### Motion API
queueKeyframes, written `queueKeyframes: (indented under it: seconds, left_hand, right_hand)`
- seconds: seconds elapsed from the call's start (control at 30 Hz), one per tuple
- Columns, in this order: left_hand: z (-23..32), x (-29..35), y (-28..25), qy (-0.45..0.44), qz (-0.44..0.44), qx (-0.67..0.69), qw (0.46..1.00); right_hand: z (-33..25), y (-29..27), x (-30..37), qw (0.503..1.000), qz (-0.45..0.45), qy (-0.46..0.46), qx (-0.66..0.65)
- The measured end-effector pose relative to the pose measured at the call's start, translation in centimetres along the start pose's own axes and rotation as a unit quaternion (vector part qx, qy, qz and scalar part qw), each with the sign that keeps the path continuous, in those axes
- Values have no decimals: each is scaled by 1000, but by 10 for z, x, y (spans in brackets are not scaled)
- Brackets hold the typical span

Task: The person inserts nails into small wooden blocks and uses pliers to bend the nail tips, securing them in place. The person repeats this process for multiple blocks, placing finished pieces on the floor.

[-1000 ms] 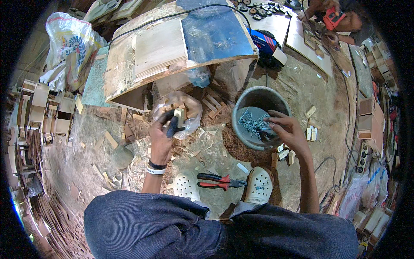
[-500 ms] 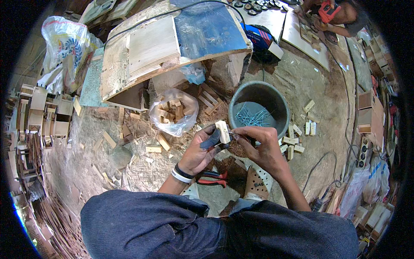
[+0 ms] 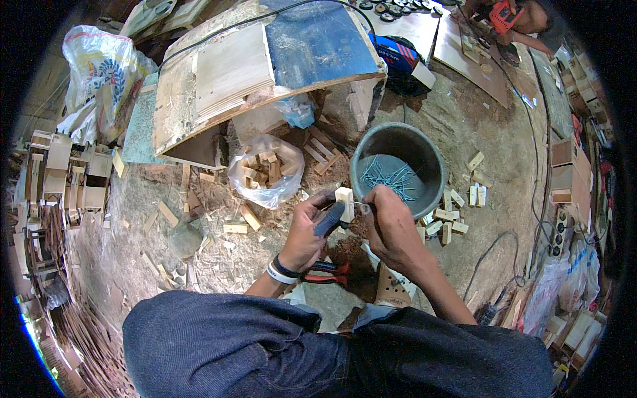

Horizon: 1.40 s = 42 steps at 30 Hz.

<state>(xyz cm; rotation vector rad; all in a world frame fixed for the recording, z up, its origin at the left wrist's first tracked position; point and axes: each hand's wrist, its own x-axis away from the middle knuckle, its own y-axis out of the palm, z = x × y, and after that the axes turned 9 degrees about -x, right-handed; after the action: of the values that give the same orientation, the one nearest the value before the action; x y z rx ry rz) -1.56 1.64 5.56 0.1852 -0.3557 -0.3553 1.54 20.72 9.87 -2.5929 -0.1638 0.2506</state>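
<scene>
Between the fingers and dark-covered thumb of my left hand (image 3: 308, 229), a small pale wooden block (image 3: 345, 196) is held upright. My right hand (image 3: 395, 229) is closed in a pinch just right of it, on a thin wire (image 3: 359, 203) whose visible end meets the block's side. Whether the wire sits in a hole cannot be made out. Beyond my right hand stands a dark round tub (image 3: 432, 159) with a loose heap of thin blue wires (image 3: 388, 180) inside. Red-handled pliers (image 3: 328, 273) lie on the ground below my hands, near my shoes.
A clear plastic bag (image 3: 269, 196) of wooden pieces sits ahead on the left. Loose wooden blocks (image 3: 448, 215) lie right of the tub. A low wooden bench (image 3: 232, 73) stands ahead. At the far right, another person's hand holds a red power tool (image 3: 502, 16).
My right hand has turned, its fingers drawn slightly away from the block, so more wire shows between them. My left hand has shifted slightly, turning the block more upright.
</scene>
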Motion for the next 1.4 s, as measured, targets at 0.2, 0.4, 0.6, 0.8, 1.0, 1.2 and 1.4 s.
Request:
queueKeyframes:
  seconds: [0.2, 0.4, 0.6, 0.8, 1.0, 1.2, 1.4]
  left_hand:
    - [2, 8, -1, 49, -3, 15, 999]
    - [1, 4, 1, 68, -65, -68, 993]
    - [-10, -4, 22, -49, -85, -14, 995]
    - [-20, -7, 16, -82, -76, 52, 992]
    - [-1, -36, -106, 213, 254, -443, 833]
    - [-14, -74, -156, 200, 0, -681, 704]
    - [-29, -61, -138, 168, 44, -761, 626]
  right_hand:
    - [-5, -2, 5, 985, -56, 116, -113]
    - [3, 23, 4, 940, -4, 2, -340]
    - [12, -8, 13, 957, -76, 69, -272]
    - [13, -92, 25, 958, -14, 234, -164]
    - [15, -142, 28, 940, -96, 262, 193]
    - [111, -44, -27, 968, -140, -28, 205]
    - [130, -17, -25, 935, -185, 5, 301]
